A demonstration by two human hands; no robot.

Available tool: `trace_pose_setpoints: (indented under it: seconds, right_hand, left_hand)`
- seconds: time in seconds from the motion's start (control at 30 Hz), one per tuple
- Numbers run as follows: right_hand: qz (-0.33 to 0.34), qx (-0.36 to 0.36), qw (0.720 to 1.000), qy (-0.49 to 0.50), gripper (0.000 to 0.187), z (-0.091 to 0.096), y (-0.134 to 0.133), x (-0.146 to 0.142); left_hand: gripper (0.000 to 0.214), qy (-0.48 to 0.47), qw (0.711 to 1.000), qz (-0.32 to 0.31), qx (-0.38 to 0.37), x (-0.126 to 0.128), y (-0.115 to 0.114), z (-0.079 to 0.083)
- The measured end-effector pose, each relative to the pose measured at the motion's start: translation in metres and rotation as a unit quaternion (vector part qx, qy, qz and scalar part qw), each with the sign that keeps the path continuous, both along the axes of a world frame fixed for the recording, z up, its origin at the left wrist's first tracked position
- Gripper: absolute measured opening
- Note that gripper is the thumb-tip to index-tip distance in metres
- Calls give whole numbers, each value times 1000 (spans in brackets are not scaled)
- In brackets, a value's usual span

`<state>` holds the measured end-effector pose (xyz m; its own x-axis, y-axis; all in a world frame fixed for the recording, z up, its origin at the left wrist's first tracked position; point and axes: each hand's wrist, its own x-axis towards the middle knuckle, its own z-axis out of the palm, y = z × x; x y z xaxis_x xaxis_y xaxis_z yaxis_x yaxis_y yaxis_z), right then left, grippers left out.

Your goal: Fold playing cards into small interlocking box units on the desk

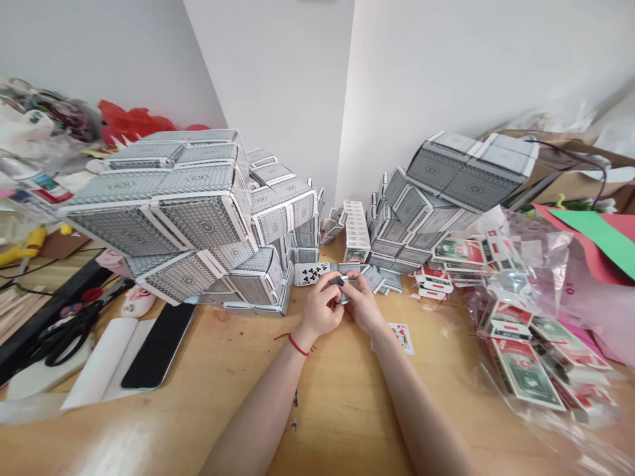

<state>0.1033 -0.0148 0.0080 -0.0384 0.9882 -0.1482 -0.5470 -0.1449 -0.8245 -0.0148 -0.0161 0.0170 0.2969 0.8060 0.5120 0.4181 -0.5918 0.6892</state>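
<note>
- The left hand (pixel 320 309) and right hand (pixel 361 305) meet at the middle of the wooden counter (pixel 342 403), fingertips touching, both closed on a small bundle of cards (pixel 346 284) pinched between them.
- The bundle sits just above the counter's surface, near the foot of the two big piles. Its grey patterned backs show, but how many cards it holds cannot be told.
- A face-up clubs card (pixel 311 273) lies just left of the fingers. Whether it belongs to the held bundle or rests on the counter is unclear.
- A red string bracelet (pixel 296 344) circles the left wrist.
- Another face-up card (pixel 404 336) with red marks lies flat on the counter, partly hidden by the right forearm.
- To the left rises a tall stack of decks (pixel 173 211) — grey-backed blocks leaning at odd angles, some jutting over the edge of those below.
- To the right stands a second stack of decks (pixel 436 192), also tilted, with a white column of card edges beside it.
- Farther right, red-and-green card boxes (pixel 520 360) spill out of clear plastic bags (pixel 540 264).
- On the left side of the counter lie a black phone (pixel 159 344), a pair of black scissors (pixel 64 334) and a white pad — well apart from the hands.
</note>
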Motion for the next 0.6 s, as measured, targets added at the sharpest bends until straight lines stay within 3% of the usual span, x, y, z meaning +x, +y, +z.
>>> trace_pose_setpoints:
  seconds: [0.37, 0.6]
  right_hand:
    - [-45, 51, 990, -122, 41, -5, 3, 1]
    - [21, 51, 996, -72, 52, 1, 0, 4]
  left_hand:
    - [16, -27, 1000, -7, 3, 0, 2, 3]
    - [14, -25, 1000, -9, -6, -2, 4, 6]
